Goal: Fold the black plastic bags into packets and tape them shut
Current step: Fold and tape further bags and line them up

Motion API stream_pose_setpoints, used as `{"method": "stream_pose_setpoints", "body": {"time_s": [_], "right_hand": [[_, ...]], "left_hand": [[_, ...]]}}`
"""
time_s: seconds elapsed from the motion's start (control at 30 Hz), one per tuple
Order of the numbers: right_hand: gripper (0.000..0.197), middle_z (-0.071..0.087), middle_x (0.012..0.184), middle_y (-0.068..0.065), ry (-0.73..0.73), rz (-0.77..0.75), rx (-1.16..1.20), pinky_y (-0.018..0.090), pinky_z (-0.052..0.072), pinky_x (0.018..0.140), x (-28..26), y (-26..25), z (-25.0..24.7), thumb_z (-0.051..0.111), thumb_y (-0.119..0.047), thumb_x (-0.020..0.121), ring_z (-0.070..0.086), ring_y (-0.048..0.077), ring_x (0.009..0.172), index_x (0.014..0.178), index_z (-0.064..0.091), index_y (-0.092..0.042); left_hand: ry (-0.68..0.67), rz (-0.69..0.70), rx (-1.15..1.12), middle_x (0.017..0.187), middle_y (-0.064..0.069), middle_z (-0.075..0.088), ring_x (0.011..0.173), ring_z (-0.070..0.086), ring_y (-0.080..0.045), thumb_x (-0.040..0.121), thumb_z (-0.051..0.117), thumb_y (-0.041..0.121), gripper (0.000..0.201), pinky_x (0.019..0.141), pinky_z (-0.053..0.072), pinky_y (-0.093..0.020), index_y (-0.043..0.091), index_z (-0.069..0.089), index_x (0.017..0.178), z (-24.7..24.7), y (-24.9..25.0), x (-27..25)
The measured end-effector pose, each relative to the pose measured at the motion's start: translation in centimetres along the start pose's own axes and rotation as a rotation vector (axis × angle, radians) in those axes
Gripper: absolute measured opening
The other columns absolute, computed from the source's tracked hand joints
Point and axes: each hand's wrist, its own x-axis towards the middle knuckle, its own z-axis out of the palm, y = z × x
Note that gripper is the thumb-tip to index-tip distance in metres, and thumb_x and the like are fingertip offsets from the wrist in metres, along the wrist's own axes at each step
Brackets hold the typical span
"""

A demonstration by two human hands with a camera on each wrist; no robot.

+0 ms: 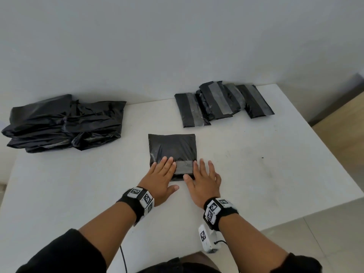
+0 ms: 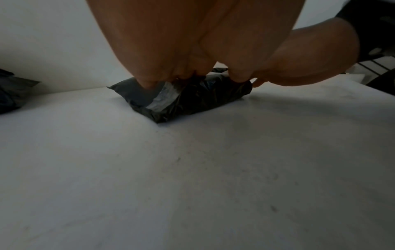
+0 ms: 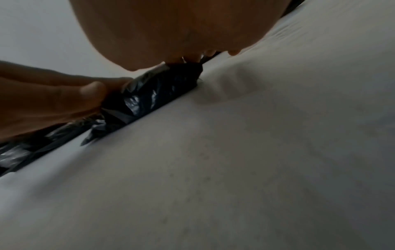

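Black bag: we press its taped fold flat.
Left hand: fingers straight.
Right hand: fingers straight.
Next: we likely fold again.

My white table carries a loose heap of black bags at far left, a row of taped packets at far right, and one folded bag in the middle, taped, I think, along its near edge.
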Motion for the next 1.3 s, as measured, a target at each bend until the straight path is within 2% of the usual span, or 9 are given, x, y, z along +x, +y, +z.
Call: {"method": "stream_pose_setpoints", "body": {"time_s": [0.23,0.37,0.47,0.57,0.67,0.77,0.93,1.13,1.3], "right_hand": [[0.093,-0.030,0.160,0.000,-0.047,0.006,-0.217,0.053,-0.019,0.116,-0.6,1.9,-0.1,-0.009,-0.081,0.080,-0.037,0.023,0.143,0.158,-0.004,-0.030],[0.092,-0.022,0.163,0.001,0.035,-0.033,-0.129,0.049,-0.010,0.118,-0.7,0.3,-0.4,-0.011,-0.077,0.080,-0.026,0.022,0.148,0.157,-0.006,-0.027],[0.092,0.001,0.166,0.003,0.025,-0.001,-0.085,0.048,0.004,0.119,-0.6,-0.2,-0.5,-0.013,-0.072,0.084,-0.011,0.023,0.152,0.157,0.017,-0.024],[0.072,0.021,0.162,0.008,0.170,0.104,0.032,0.049,0.020,0.114,-0.3,-0.3,-1.1,0.007,-0.063,0.096,0.015,0.030,0.149,0.149,0.037,-0.023],[0.047,0.042,0.148,0.010,0.311,-0.027,0.147,0.046,0.038,0.102,0.4,-1.6,-1.7,0.040,-0.048,0.099,0.043,0.031,0.130,0.138,0.050,-0.022],[0.048,0.039,0.145,0.010,0.315,-0.054,0.147,0.047,0.042,0.098,1.2,-4.5,-2.2,0.051,-0.049,0.093,0.044,0.031,0.127,0.135,0.050,-0.026],[0.088,0.018,0.151,0.010,0.107,0.128,0.001,0.052,0.036,0.100,2.7,-8.3,-1.8,0.046,-0.085,0.073,0.030,0.034,0.132,0.139,0.032,-0.030],[0.076,0.019,0.149,0.013,0.122,0.154,-0.002,0.051,0.033,0.100,3.6,-9.2,-1.6,0.062,-0.063,0.073,0.034,0.035,0.126,0.133,0.031,-0.029],[0.070,0.034,0.142,0.010,0.384,0.039,0.096,0.049,0.036,0.101,4.8,-8.6,-3.8,0.061,-0.058,0.069,0.041,0.032,0.123,0.129,0.043,-0.028]], "left_hand": [[-0.014,-0.021,-0.007,0.156,0.002,-0.030,0.145,-0.027,-0.019,0.077,-0.010,0.075,0.091,0.121,-0.006,-0.041,0.021,-0.020,0.149,-0.1,-0.1,-0.2],[-0.014,-0.021,-0.046,0.154,0.003,-0.032,0.144,-0.028,-0.019,0.074,-0.009,0.074,0.091,0.119,-0.008,-0.038,0.021,-0.022,0.148,-0.3,0.1,-0.3],[0.023,-0.007,-0.131,0.156,0.003,-0.027,0.146,-0.023,-0.017,0.084,0.004,0.071,0.087,0.119,-0.006,-0.033,0.020,-0.014,0.152,-0.4,0.0,-0.6],[0.351,-0.077,-0.382,0.161,-0.002,0.017,0.146,0.021,-0.019,0.098,0.047,0.040,0.066,0.119,0.017,-0.030,0.014,0.023,0.154,-0.4,-0.7,-1.6],[0.549,-0.308,-0.374,0.130,-0.008,0.058,0.119,0.051,-0.030,0.091,0.059,0.020,0.041,0.100,0.045,-0.042,0.012,0.055,0.131,0.5,-2.4,-2.9],[0.410,-0.404,-0.293,0.128,-0.006,0.057,0.120,0.048,-0.031,0.088,0.063,0.022,0.037,0.098,0.044,-0.042,0.015,0.061,0.124,1.8,-3.8,-4.0],[0.298,-0.378,-0.233,0.143,-0.001,0.044,0.132,0.036,-0.024,0.091,0.057,0.036,0.046,0.108,0.035,-0.039,0.024,0.051,0.135,2.5,-4.6,-4.8],[0.316,-0.397,-0.258,0.142,-0.001,0.045,0.133,0.036,-0.024,0.090,0.058,0.038,0.043,0.108,0.033,-0.039,0.025,0.055,0.131,1.8,-6.0,-3.8],[0.358,-0.394,-0.281,0.139,-0.002,0.047,0.131,0.039,-0.025,0.088,0.062,0.035,0.043,0.106,0.036,-0.040,0.024,0.056,0.129,0.6,-7.5,-1.2]]}}
